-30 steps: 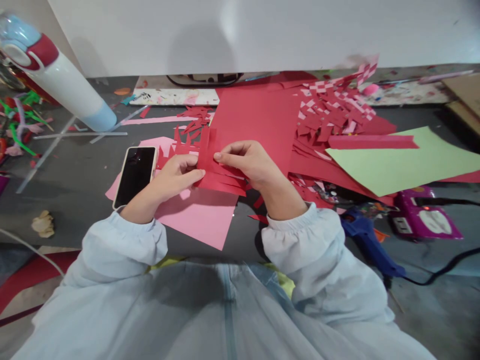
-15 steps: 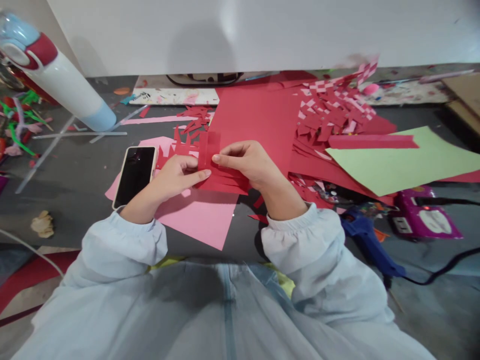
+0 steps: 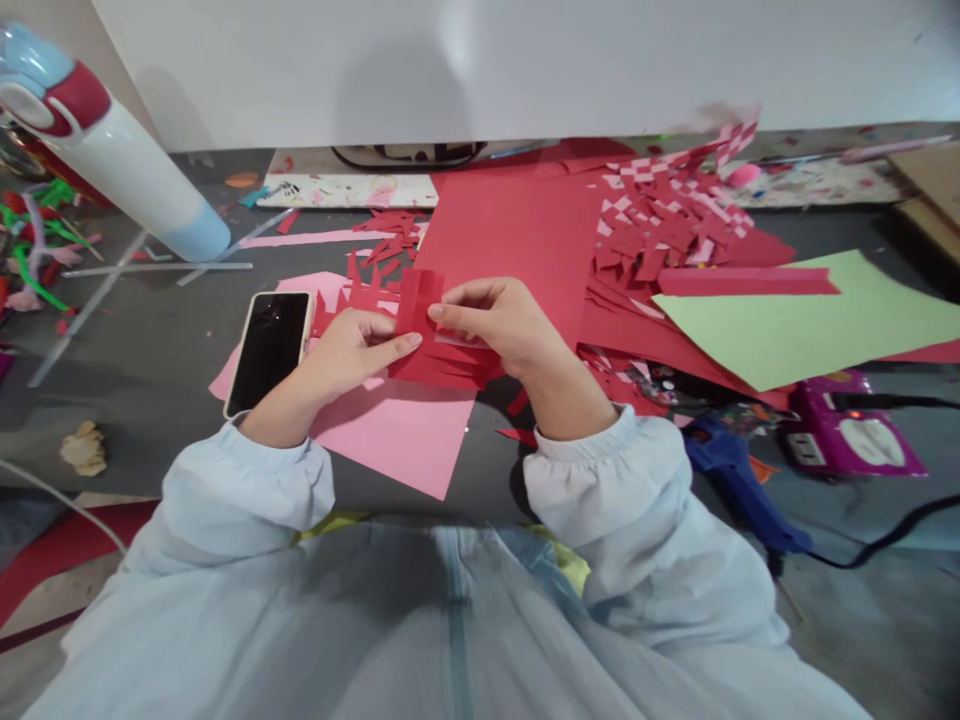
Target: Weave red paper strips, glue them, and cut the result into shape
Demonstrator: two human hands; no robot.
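A small folded piece of red paper (image 3: 418, 298) is between my two hands. My left hand (image 3: 356, 350) grips its left side, thumb on top and fingers behind. From the right, my right hand (image 3: 502, 325) pinches at it between thumb and forefinger. A pale strip-like edge (image 3: 457, 339) shows under the right fingers; what it belongs to is unclear. Beneath the hands lie more red paper pieces (image 3: 442, 370) with slits along them, over a pink sheet (image 3: 405, 430). Red cut scraps (image 3: 367, 290) are scattered just beyond my left hand.
A phone (image 3: 270, 350) lies beside my left wrist, and a tall bottle (image 3: 142, 170) stands at the back left. To the right are a heap of woven red-and-pink paper (image 3: 667, 220), a light green sheet (image 3: 810, 315), a blue glue gun (image 3: 742, 480) and a purple box (image 3: 855, 435).
The red piece has tilted slightly, and its upper right part has shifted. My right fingers have moved a little to the right, and a pale edge now shows beneath them. My left hand stays put.
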